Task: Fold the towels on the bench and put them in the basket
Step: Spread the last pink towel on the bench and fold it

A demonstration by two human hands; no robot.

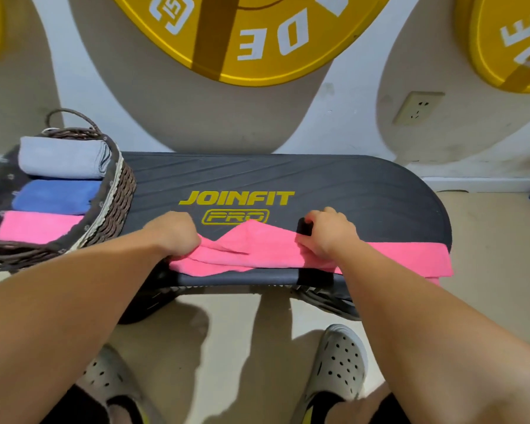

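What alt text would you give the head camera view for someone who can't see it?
A left hand and right hand grip a pink towel on the near edge of a dark bench. At its left end, a wicker basket holds three folded towels.

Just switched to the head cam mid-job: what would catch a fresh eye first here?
The bright pink towel lies partly folded along the near edge of the black bench, with the left hand and right hand both gripping it. At the bench's left end, the wicker basket already holds three folded towels: grey, blue and pink. Big yellow weight plates sit against the wall behind.
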